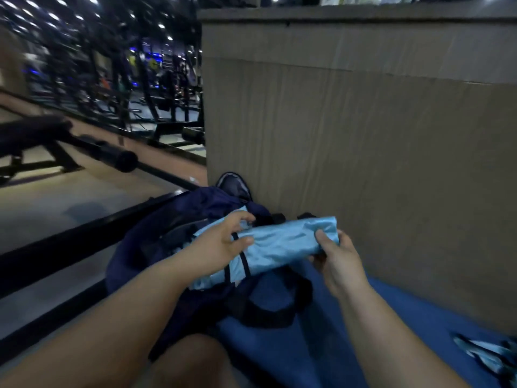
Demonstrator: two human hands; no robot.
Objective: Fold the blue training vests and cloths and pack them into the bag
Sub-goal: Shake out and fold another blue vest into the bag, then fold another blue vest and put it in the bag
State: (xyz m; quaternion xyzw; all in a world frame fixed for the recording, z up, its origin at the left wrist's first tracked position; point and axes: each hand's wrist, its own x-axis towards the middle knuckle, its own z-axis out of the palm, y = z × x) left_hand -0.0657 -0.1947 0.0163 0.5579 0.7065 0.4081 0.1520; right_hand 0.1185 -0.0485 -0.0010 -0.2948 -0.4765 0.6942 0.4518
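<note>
A folded light-blue training vest (279, 247) with black trim is held level between both hands, just above the open mouth of a navy bag (156, 247). The left hand (221, 245) has its fingers (240, 218) curled over the far edge of the vest and its thumb across the near face. The right hand (338, 261) grips the other end, thumb on top and the remaining fingers tucked underneath.

The bag slumps against the foot of a tall tan partition wall (363, 135) that closes off the right side of the view. Its black straps (268, 315) loop forward under the vest, and a flap (233, 183) stands up at the back against the wall. A bare knee (190, 359) rises in front of the bag. Another light-blue vest (486, 354) lies crumpled at the lower right, well apart from the bag.

Bag and spare vest rest on a blue mat (391, 331) running along the base of the wall. A black rail (70, 239) crosses diagonally just beside the bag on the left. Beyond it is pale floor (56, 197), a black padded weight bench (36, 133) and, farther back, blurred dark gym racks (156, 88) under rows of ceiling lights.
</note>
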